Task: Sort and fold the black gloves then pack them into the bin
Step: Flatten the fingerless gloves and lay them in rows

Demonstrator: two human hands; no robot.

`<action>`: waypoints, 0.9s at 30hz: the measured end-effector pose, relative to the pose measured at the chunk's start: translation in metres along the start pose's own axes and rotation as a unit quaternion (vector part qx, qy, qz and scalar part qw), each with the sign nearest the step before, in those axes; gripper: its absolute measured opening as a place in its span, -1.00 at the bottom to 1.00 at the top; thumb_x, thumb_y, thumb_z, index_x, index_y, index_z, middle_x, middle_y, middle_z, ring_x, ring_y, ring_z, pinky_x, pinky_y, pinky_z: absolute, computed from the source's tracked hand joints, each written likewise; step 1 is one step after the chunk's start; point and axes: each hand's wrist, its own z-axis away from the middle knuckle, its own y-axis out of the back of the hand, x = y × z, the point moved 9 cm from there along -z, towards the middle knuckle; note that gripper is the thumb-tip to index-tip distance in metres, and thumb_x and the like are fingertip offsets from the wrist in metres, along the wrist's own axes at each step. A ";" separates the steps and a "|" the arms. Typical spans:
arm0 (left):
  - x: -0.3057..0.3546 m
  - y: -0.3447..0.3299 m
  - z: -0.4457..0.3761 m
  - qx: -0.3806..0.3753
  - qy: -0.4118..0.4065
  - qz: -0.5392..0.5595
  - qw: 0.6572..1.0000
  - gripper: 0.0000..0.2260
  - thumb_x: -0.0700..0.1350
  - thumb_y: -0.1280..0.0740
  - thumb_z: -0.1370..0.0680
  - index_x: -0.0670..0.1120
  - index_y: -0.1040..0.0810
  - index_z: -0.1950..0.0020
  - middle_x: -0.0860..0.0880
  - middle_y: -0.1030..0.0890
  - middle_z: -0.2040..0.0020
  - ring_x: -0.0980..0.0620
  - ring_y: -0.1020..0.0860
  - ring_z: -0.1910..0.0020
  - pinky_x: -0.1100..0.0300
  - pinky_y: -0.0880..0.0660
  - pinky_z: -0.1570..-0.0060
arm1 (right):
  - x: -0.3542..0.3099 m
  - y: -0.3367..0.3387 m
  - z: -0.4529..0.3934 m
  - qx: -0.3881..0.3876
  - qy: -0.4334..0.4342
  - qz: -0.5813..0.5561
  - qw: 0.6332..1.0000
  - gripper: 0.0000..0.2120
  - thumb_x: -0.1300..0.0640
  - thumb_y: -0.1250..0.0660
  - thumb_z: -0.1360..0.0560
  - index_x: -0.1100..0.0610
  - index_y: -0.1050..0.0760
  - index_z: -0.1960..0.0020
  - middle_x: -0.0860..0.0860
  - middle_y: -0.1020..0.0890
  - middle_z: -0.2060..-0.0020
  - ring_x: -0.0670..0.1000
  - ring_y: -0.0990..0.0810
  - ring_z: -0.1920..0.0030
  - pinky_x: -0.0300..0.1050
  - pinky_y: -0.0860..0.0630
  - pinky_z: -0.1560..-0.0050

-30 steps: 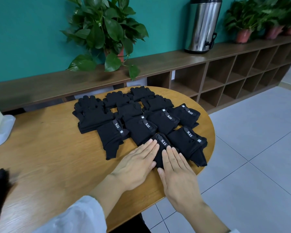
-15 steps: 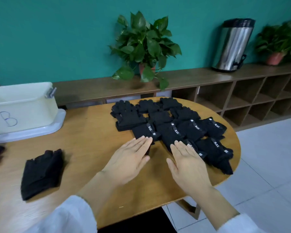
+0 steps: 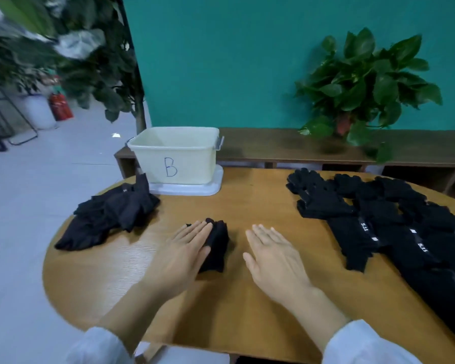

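A folded black glove (image 3: 217,245) lies near the middle of the wooden table (image 3: 247,206). My left hand (image 3: 184,256) rests flat on its left part with straight fingers. My right hand (image 3: 273,256) hovers flat just to the right of it, holding nothing. A cream bin marked "B" (image 3: 175,156) stands on its white lid at the table's far edge. A loose heap of black gloves (image 3: 111,214) lies at the left. Several sorted black gloves (image 3: 394,227) with white labels are laid in rows at the right.
A low wooden shelf (image 3: 300,148) runs behind the table with a potted plant (image 3: 363,82) on it. A tall leafy plant (image 3: 95,61) and a red fire extinguisher (image 3: 59,106) stand at the far left. The table's left edge drops to grey floor.
The view has swung left from the sorted rows to the table's middle. My left hand now rests on the single folded glove; my right hand has left the rows and hovers beside it.
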 end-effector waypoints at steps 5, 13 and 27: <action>-0.052 -0.009 0.014 -0.014 0.053 0.025 0.998 -0.29 0.29 0.26 -0.56 -0.06 -0.17 -0.58 0.05 -0.19 -0.55 0.13 -0.10 -0.55 0.42 0.24 -0.41 | -0.043 -0.038 -0.035 -0.063 0.045 -0.024 0.997 -0.53 -0.03 -0.08 -0.50 0.16 -0.64 -0.16 0.08 -0.67 -0.11 0.00 -0.64 -0.15 -0.04 -0.51 -0.20; -0.069 -0.082 -0.002 -0.142 0.062 0.013 0.988 -0.27 0.32 0.38 -0.50 0.02 0.12 -0.61 0.06 0.16 -0.59 0.16 0.26 -0.54 0.21 0.22 -0.52 | -0.065 -0.104 -0.045 -0.237 0.083 -0.054 0.966 -0.46 -0.06 0.10 -0.69 0.17 -0.03 -0.58 0.12 0.01 -0.57 0.03 0.07 -0.57 -0.10 0.21 -0.52; 0.058 -0.114 -0.060 -0.161 -0.011 0.019 0.987 -0.48 0.13 0.16 -0.70 -0.06 0.09 -0.61 -0.02 0.14 -0.61 0.08 0.23 -0.57 0.16 0.20 -0.54 | 0.064 -0.081 0.006 -0.283 -0.030 -0.045 0.958 -0.49 -0.08 0.10 -0.69 0.07 0.01 -0.59 0.01 0.03 -0.59 -0.08 0.15 -0.56 -0.15 0.27 -0.52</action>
